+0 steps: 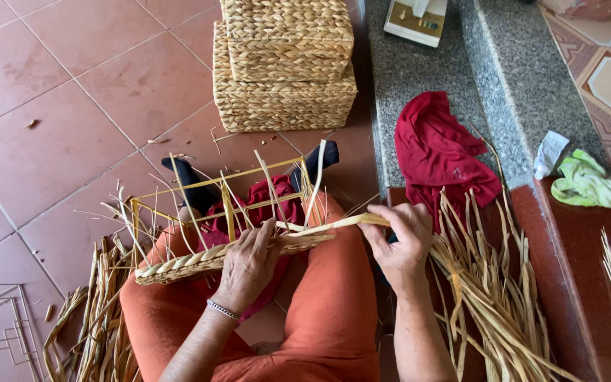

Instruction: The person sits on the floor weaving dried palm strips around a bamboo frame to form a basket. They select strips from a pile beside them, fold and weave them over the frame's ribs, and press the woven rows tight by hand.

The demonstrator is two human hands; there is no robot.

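Note:
A wire frame with a woven straw rim rests across my lap, over orange trousers. My left hand presses on the braided rim near its right end. My right hand pinches a pale straw strand and holds it stretched out to the right of the frame. Loose upright strands stick out from the frame's sides.
Two stacked woven baskets stand on the red tile floor ahead. A red cloth lies on the grey stone step, a green cloth further right. Bundles of dried straw lie right of my leg and more straw at left.

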